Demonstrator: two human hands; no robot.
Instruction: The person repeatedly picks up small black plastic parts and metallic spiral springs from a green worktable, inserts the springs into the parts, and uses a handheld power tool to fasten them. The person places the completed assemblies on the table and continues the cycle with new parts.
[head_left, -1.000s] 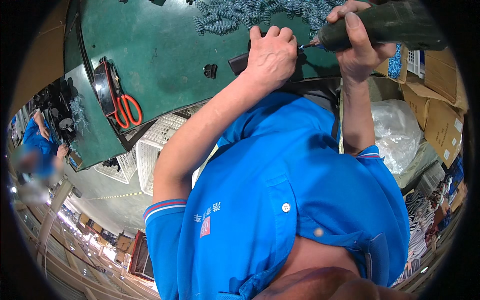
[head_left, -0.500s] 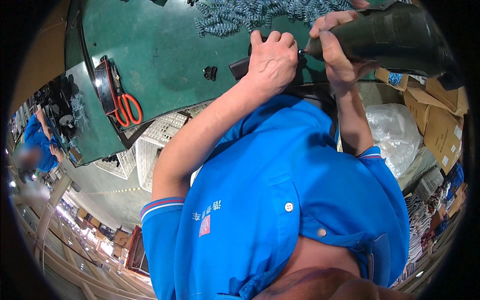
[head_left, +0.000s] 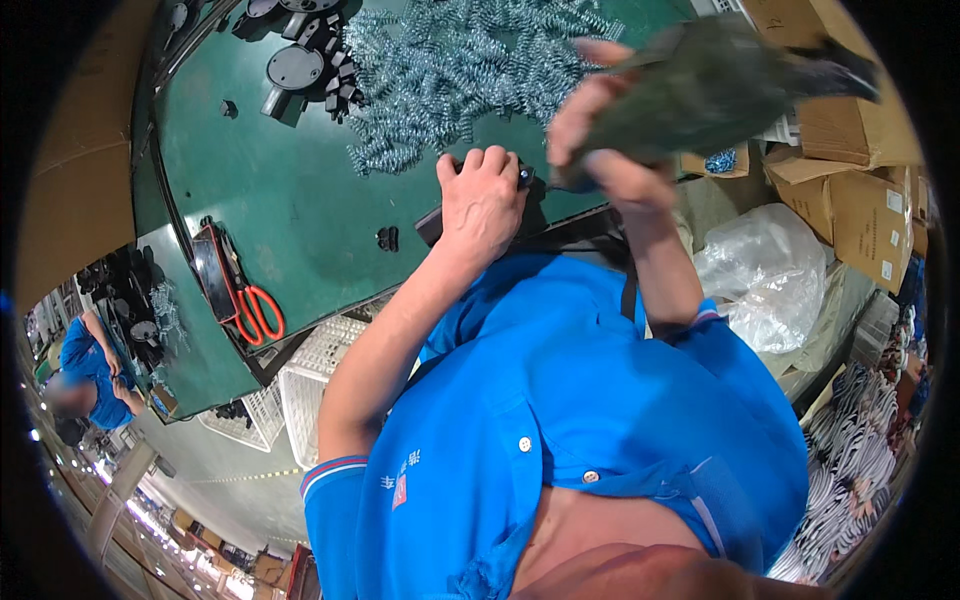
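Observation:
My left hand (head_left: 482, 205) is closed round a black part (head_left: 428, 226) at the near edge of the green table. One end of the part sticks out on the left, and a small shiny round piece (head_left: 525, 176) shows at its right end. Most of it is hidden under my fingers. In my right hand (head_left: 632, 180) is a dark green power driver (head_left: 700, 90), raised to the right of the black part and apart from it. The driver and fingers are smeared by motion, and its tip cannot be made out.
Many coil springs (head_left: 470, 80) lie piled beyond my hands, with black round-headed parts (head_left: 295, 68) beside them. Left are orange-handled scissors (head_left: 262, 318), a phone (head_left: 210, 262) and small black pieces (head_left: 387, 239). Cardboard boxes (head_left: 865, 220) and a plastic bag (head_left: 770, 275) stand right. Another person (head_left: 95, 365) works far left.
The driver's tip was at the black part's right end; now my right hand has lifted it away. The view has shifted, showing more springs and black parts. My left hand keeps its hold.

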